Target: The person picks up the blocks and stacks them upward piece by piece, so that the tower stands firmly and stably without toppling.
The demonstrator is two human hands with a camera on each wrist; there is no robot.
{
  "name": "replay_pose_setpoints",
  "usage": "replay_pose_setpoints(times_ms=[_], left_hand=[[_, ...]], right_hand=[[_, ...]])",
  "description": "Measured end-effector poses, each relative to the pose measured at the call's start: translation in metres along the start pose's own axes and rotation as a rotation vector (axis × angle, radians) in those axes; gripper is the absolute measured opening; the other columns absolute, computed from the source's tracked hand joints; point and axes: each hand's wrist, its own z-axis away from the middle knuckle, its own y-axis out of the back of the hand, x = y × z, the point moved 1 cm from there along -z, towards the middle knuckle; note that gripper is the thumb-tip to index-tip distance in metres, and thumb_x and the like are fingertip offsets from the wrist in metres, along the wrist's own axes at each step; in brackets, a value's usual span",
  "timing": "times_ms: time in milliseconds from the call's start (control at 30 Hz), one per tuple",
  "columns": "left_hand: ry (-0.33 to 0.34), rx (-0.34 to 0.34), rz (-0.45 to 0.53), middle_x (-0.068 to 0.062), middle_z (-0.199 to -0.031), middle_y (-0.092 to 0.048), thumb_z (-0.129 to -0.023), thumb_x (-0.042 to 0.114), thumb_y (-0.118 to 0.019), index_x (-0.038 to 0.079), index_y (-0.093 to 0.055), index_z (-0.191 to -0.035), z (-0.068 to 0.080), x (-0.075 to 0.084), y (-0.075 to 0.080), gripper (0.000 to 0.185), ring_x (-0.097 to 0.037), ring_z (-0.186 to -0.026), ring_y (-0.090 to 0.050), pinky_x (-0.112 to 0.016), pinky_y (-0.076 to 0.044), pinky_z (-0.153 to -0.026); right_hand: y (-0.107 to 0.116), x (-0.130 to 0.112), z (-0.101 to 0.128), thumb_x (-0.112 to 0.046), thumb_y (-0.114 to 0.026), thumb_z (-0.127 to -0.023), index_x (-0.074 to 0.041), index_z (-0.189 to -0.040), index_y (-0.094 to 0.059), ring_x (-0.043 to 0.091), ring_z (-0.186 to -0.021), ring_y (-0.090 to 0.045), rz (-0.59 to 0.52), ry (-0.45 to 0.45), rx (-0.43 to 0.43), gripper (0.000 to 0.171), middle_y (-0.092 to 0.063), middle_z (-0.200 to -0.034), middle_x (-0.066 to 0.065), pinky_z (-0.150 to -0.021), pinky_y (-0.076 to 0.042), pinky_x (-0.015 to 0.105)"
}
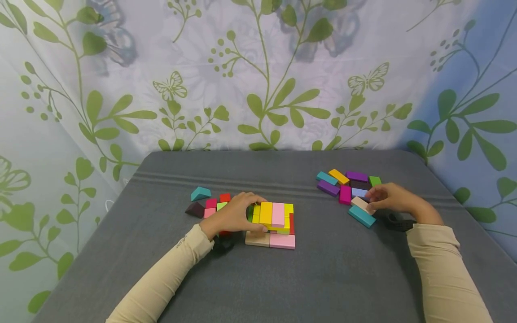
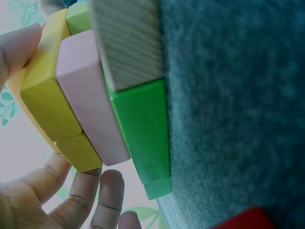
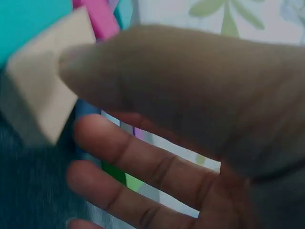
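Note:
A low stack of coloured wooden blocks stands mid-table, with a yellow block (image 1: 265, 213) and a pink block (image 1: 278, 215) side by side on top. My left hand (image 1: 232, 214) holds the stack from its left side, thumb at the front and fingers behind. In the left wrist view, fingertips touch the end of a small yellow block (image 2: 78, 152), above a pink layer and a green block (image 2: 143, 129). Over at the right pile, my right hand (image 1: 397, 199) pinches a beige block (image 3: 50, 71), its thumb on the face; the index fingertip is hidden.
Around the right hand lie a teal block (image 1: 361, 216), a magenta block (image 1: 345, 194), a purple block (image 1: 328, 188) and several others. Left of the stack are a teal piece (image 1: 200, 193), a dark brown piece (image 1: 195, 209) and red blocks. A patterned curtain (image 1: 242, 89) hangs behind the grey table (image 1: 315, 278).

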Motion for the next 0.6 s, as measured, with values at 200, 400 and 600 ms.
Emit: replay_pose_setpoints(times_ms=[200, 400, 600], left_hand=[[-0.015, 0.007, -0.011, -0.011, -0.135, -0.064, -0.086, 0.043, -0.089, 0.007, -0.062, -0.146, -0.001, -0.001, 0.000, 0.075, -0.032, -0.123, -0.052, -0.054, -0.046, -0.108], [-0.006, 0.006, 0.007, -0.011, -0.136, -0.064, -0.086, 0.041, -0.089, 0.009, -0.062, -0.146, 0.000, -0.002, -0.001, 0.074, -0.031, -0.124, -0.052, -0.055, -0.045, -0.108], [-0.007, 0.004, 0.009, -0.011, -0.136, -0.064, -0.086, 0.041, -0.089, 0.009, -0.062, -0.147, -0.001, -0.002, -0.002, 0.074, -0.031, -0.124, -0.052, -0.054, -0.045, -0.108]], right_hand=[[0.005, 0.014, 0.006, -0.015, -0.084, -0.094, 0.014, -0.117, -0.067, 0.019, -0.091, -0.062, 0.008, -0.079, -0.096, 0.041, -0.073, -0.099, 0.004, -0.079, -0.055, 0.033], [0.002, 0.018, 0.006, -0.014, -0.080, -0.097, 0.011, -0.117, -0.070, 0.013, -0.087, -0.059, -0.030, -0.076, -0.072, 0.034, -0.070, -0.098, 0.003, -0.076, -0.054, 0.029], [0.000, 0.025, 0.008, -0.008, -0.077, -0.098, 0.014, -0.118, -0.070, 0.008, -0.079, -0.056, -0.018, -0.038, 0.001, 0.031, -0.070, -0.097, 0.004, -0.068, -0.052, 0.028]])
